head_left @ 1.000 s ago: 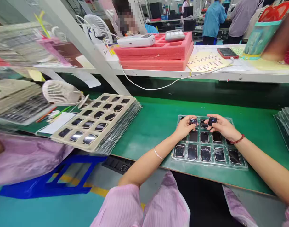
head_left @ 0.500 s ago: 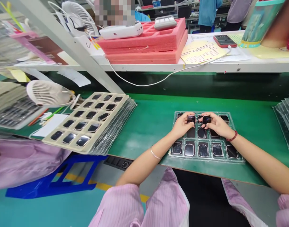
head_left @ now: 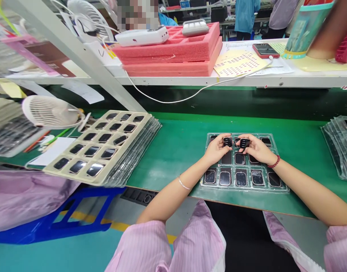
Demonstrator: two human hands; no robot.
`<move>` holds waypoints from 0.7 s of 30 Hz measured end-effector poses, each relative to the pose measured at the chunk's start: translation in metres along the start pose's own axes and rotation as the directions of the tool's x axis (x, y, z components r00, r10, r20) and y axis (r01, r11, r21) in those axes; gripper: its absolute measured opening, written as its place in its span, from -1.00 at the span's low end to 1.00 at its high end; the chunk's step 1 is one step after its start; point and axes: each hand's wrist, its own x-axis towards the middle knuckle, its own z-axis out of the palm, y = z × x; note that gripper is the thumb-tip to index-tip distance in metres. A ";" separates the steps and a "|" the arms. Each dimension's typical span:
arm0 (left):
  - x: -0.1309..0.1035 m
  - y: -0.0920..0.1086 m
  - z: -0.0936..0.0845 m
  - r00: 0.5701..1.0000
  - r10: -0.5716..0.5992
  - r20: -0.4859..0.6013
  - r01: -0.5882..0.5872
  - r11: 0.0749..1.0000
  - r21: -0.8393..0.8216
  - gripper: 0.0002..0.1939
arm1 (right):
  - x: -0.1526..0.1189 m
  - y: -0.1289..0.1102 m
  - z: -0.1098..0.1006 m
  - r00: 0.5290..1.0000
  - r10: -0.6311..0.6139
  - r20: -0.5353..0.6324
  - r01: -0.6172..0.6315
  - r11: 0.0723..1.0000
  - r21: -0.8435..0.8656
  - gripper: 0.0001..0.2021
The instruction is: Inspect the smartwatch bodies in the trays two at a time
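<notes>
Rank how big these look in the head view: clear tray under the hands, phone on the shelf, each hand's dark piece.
1. Clear tray
2. Phone
3. Left piece, in the left hand, and right piece, in the right hand: too alike to rank.

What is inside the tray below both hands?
Dark rounded-square screens sit in the clear plastic tray; left hand and right hand hide parts of its rear rows, contents unseen.
</notes>
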 end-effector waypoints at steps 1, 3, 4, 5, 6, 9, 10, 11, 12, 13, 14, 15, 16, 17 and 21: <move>0.000 0.000 0.000 1.000 -0.012 0.005 0.012 1.000 -0.012 -0.39 | 0.000 0.000 0.000 1.000 -0.002 0.002 0.002 1.000 0.003 -0.53; 0.000 0.001 -0.001 1.000 -0.029 0.004 0.029 0.999 -0.040 -0.37 | 0.000 0.000 0.000 1.000 -0.008 0.006 0.008 1.000 0.007 -0.53; 0.001 0.001 -0.002 0.999 -0.033 0.003 0.033 0.998 -0.052 -0.36 | 0.000 0.001 -0.001 1.000 -0.011 0.007 0.011 1.000 0.008 -0.54; 0.001 0.001 -0.002 0.999 -0.035 -0.001 0.035 0.998 -0.061 -0.35 | 0.001 0.002 -0.001 1.000 -0.013 0.007 0.013 1.000 0.008 -0.54; 0.002 0.001 -0.002 0.999 -0.037 -0.005 0.037 0.997 -0.068 -0.35 | 0.001 0.003 -0.001 1.000 -0.012 0.006 0.012 1.000 0.009 -0.54; 0.003 0.004 -0.003 0.999 -0.045 -0.021 0.043 0.997 -0.071 -0.36 | 0.001 0.007 -0.002 1.000 -0.015 -0.002 0.015 0.999 0.029 -0.49; 0.003 0.005 -0.004 0.999 -0.045 -0.023 0.044 0.997 -0.063 -0.37 | 0.002 0.008 -0.003 1.000 -0.016 -0.009 0.016 0.999 0.046 -0.46; 0.003 0.006 -0.004 0.999 -0.045 -0.022 0.044 0.998 -0.053 -0.38 | 0.002 0.010 -0.004 1.000 -0.007 -0.012 0.008 0.998 0.068 -0.43; 0.002 0.007 -0.005 0.999 -0.043 -0.016 0.042 0.998 -0.041 -0.37 | 0.002 0.011 -0.005 1.000 0.012 -0.016 -0.010 0.995 0.094 -0.40; 0.002 0.007 -0.005 0.999 -0.041 -0.008 0.041 0.999 -0.032 -0.36 | 0.003 0.012 -0.006 0.999 0.038 -0.017 -0.035 0.992 0.121 -0.38; 0.002 0.008 -0.005 0.999 -0.041 0.001 0.041 0.999 -0.027 -0.35 | 0.003 0.012 -0.006 0.998 0.063 -0.011 -0.060 0.988 0.145 -0.35; 0.002 0.009 -0.006 0.999 -0.041 0.008 0.041 0.999 -0.026 -0.33 | 0.004 0.013 -0.007 0.997 0.082 -0.004 -0.080 0.983 0.163 -0.33; 0.001 0.009 -0.006 0.999 -0.042 0.014 0.042 0.999 -0.027 -0.31 | 0.004 0.013 -0.006 0.996 0.094 -0.001 -0.092 0.981 0.173 -0.32; 0.001 0.010 -0.006 0.999 -0.042 0.018 0.042 0.999 -0.030 -0.30 | 0.005 0.012 -0.006 0.995 0.099 -0.001 -0.097 0.980 0.176 -0.31; 0.001 0.009 -0.005 0.999 -0.038 0.030 0.039 0.999 -0.031 -0.24 | 0.007 0.010 -0.001 0.997 0.082 0.003 -0.081 0.984 0.156 -0.37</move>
